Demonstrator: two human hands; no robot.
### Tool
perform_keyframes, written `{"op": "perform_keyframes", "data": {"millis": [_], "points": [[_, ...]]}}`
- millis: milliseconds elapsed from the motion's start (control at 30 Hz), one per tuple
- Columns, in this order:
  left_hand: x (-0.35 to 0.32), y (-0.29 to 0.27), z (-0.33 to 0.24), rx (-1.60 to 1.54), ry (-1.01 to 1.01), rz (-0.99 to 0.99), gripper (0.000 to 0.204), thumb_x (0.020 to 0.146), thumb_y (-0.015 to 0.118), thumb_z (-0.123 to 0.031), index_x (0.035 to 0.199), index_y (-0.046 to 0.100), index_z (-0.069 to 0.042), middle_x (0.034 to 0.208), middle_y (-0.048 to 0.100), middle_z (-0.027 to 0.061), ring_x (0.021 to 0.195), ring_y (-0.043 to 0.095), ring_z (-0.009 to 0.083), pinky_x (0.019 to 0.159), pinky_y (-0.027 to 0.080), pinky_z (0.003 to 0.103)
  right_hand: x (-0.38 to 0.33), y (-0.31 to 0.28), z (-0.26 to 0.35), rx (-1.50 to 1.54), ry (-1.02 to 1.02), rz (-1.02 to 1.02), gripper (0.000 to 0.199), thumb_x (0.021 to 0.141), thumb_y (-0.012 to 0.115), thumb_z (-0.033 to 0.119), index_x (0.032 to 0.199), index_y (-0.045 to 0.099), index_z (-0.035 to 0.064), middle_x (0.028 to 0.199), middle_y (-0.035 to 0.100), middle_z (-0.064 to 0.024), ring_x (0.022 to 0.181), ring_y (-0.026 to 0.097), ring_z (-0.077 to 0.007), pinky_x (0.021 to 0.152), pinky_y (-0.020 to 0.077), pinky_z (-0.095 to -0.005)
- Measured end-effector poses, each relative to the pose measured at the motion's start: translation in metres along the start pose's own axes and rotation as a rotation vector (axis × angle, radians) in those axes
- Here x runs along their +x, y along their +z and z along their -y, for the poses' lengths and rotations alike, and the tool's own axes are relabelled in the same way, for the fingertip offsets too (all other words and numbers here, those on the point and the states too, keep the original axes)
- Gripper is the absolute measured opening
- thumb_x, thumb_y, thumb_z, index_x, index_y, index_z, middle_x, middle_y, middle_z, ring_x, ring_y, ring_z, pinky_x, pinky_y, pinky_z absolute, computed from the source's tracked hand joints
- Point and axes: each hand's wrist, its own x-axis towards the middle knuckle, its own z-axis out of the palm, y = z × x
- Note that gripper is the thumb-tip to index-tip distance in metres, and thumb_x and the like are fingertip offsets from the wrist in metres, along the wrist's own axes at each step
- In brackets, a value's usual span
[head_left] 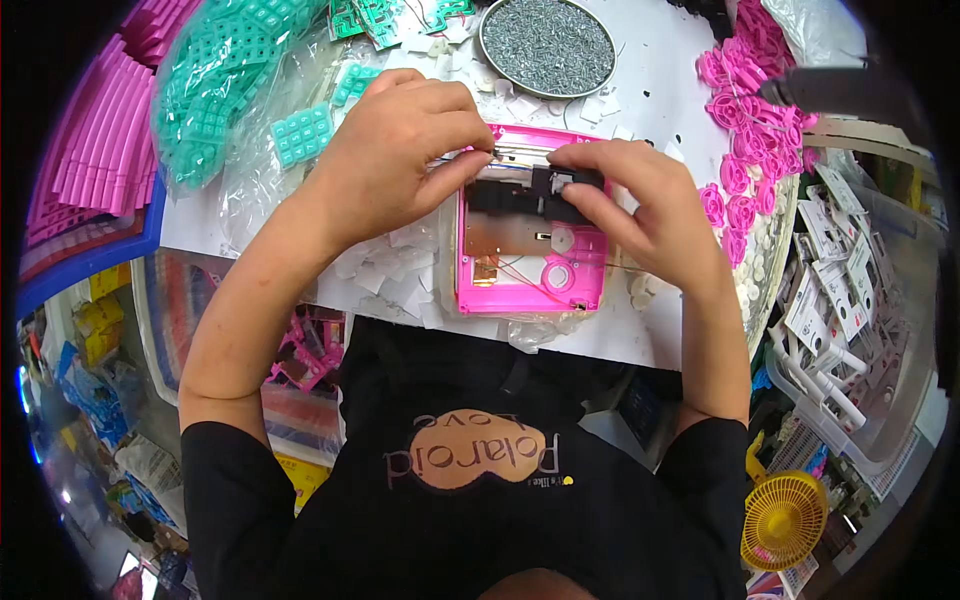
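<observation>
A pink plastic housing (500, 299) lies open on the white table in front of me, with a brown circuit board (490, 238) and thin red wires inside it. A black plastic part (500, 197) lies across its upper half. My right hand (650, 205) grips this part at its right end, thumb and fingers bent round it. At the housing's upper left corner, the thumb and index finger of my left hand (415, 150) are pinched together. What sits between those fingertips is too small to make out; thin wires run close to them.
A round bowl (550, 95) of small metal screws (548, 45) stands beyond the housing. Teal rubber keypads (301, 135) and a bag of them (225, 90) are at left. Pink plastic parts (740, 130) are heaped right, near a dark tool (840, 88). White scraps (390, 275) litter the table.
</observation>
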Motion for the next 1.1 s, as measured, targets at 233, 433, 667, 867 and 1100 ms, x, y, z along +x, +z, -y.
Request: {"op": "perform_keyframes", "data": {"millis": [233, 433, 667, 867, 1100], "points": [[-0.003, 0.002, -0.005, -0.029, 0.018, 0.002, 0.01, 0.082, 0.075, -0.01, 0.09, 0.069, -0.008, 0.087, 0.064, 0.0055, 0.085, 0.062, 0.0265, 0.086, 0.045, 0.039, 0.009, 0.005, 0.011, 0.206, 0.401, 0.19, 0.022, 0.095, 0.067, 0.022, 0.103, 0.069, 0.0024, 0.089, 0.069, -0.017, 0.072, 0.068, -0.0339, 0.071, 0.0544, -0.0409], [0.004, 0.006, -0.017, 0.05, 0.133, 0.105, 0.01, 0.081, 0.074, -0.01, 0.089, 0.067, -0.008, 0.085, 0.06, 0.0044, 0.085, 0.063, 0.0255, 0.088, 0.047, 0.041, -0.01, 0.014, 0.026, 0.109, 0.385, -0.006, 0.026, 0.088, 0.074, 0.02, 0.107, 0.066, 0.0041, 0.097, 0.066, -0.0138, 0.085, 0.067, -0.0343, 0.077, 0.0542, -0.0411], [0.021, 0.007, -0.024, 0.153, 0.203, 0.251, 0.008, 0.076, 0.066, -0.013, 0.08, 0.063, -0.007, 0.083, 0.06, 0.0047, 0.086, 0.063, 0.0242, 0.084, 0.049, 0.039, -0.022, 0.026, 0.015, -0.137, 0.011, -0.102, 0.037, 0.075, 0.081, 0.012, 0.109, 0.066, 0.0074, 0.109, 0.065, -0.0096, 0.097, 0.064, -0.0314, 0.078, 0.0552, -0.0394], [0.029, 0.003, -0.023, 0.187, 0.246, 0.306, 0.008, 0.075, 0.064, -0.016, 0.078, 0.062, -0.008, 0.083, 0.059, 0.0042, 0.084, 0.063, 0.0229, 0.079, 0.049, 0.037, -0.019, 0.028, 0.014, -0.129, -0.023, -0.103, 0.037, 0.078, 0.078, 0.01, 0.112, 0.067, 0.01, 0.108, 0.064, -0.008, 0.093, 0.063, -0.0301, 0.073, 0.0563, -0.0388], [0.022, 0.001, -0.032, 0.198, 0.18, 0.282, 0.009, 0.076, 0.064, -0.013, 0.083, 0.063, -0.006, 0.084, 0.06, 0.0056, 0.083, 0.065, 0.0251, 0.07, 0.053, 0.037, -0.022, 0.027, 0.03, -0.394, -0.006, 0.016, 0.041, 0.076, 0.072, 0.01, 0.116, 0.067, 0.0126, 0.115, 0.063, -0.0058, 0.091, 0.063, -0.0285, 0.067, 0.0581, -0.0368]]}}
